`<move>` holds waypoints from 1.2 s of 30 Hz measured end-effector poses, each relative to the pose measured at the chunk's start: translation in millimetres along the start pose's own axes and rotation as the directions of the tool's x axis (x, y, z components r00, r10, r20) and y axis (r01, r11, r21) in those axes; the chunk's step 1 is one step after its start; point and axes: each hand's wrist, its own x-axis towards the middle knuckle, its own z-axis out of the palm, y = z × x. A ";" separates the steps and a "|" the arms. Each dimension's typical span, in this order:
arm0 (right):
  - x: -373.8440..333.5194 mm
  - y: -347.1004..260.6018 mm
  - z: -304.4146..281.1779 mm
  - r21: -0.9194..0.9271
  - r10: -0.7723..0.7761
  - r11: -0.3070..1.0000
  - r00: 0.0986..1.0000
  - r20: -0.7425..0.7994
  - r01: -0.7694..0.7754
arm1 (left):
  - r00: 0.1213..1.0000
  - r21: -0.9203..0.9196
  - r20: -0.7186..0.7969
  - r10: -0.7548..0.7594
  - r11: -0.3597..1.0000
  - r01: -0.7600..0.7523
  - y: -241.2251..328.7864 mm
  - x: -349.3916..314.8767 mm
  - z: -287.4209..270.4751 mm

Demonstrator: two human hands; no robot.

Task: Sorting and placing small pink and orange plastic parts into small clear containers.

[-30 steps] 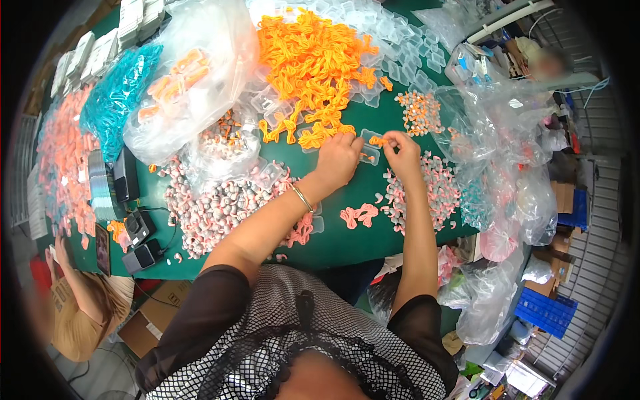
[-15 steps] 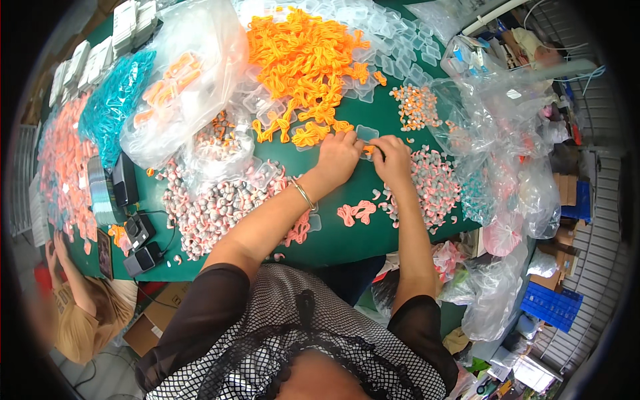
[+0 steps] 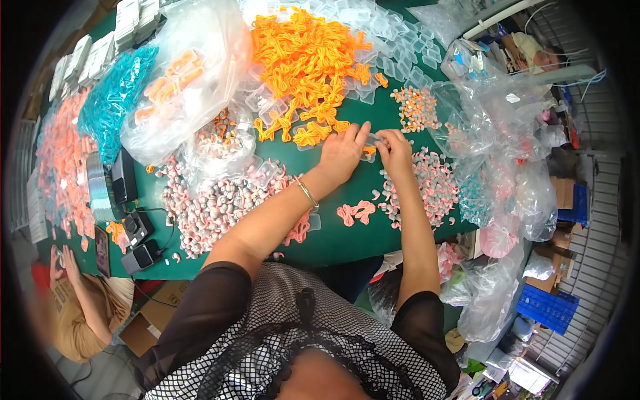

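Between my two hands, on the green table, is a small clear plastic box [image 3: 367,159] with a bit of orange cord [image 3: 369,151] in it. Its clear lid [image 3: 373,139] is raised at the far side. My left hand [image 3: 341,157] grips the box's left side, fingers bent. The fingers of my right hand [image 3: 396,155] pinch the lid's right edge. Just left of my left hand lies a bundle of orange cord [image 3: 311,134]. Close to my right forearm is a heap of small grey and pink curved pieces [image 3: 430,187], and two pink cord bundles [image 3: 356,213] lie between my forearms.
A big orange cord pile [image 3: 303,53] and many clear boxes [image 3: 400,40] fill the far side. Plastic bags [image 3: 190,87] stand left, above another heap of grey-pink pieces [image 3: 213,207]. Small black devices [image 3: 138,229] sit near the left edge. A co-worker's hands [image 3: 67,263] are at far left.
My right fingers have moved up from the orange cord to the lid's edge. The lid has shifted between my fingertips, and my left index finger is now straighter. The co-worker's hands have shifted slightly.
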 end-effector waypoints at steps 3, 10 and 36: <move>-3.8 -2.7 -5.4 0.036 -0.001 0.999 1.000 0.000 0.001 | 0.996 -0.034 -0.006 0.085 0.996 -0.086 -1.6 0.5 0.8; -14.3 -11.2 -15.7 0.078 -0.014 0.997 0.994 0.112 0.005 | 0.984 -0.048 0.027 0.179 0.983 -0.177 -8.5 4.7 -0.1; -7.8 -72.5 27.5 0.251 0.154 0.951 0.980 0.124 -0.181 | 0.770 0.113 -0.634 -0.067 0.977 0.179 -142.1 -27.6 -249.0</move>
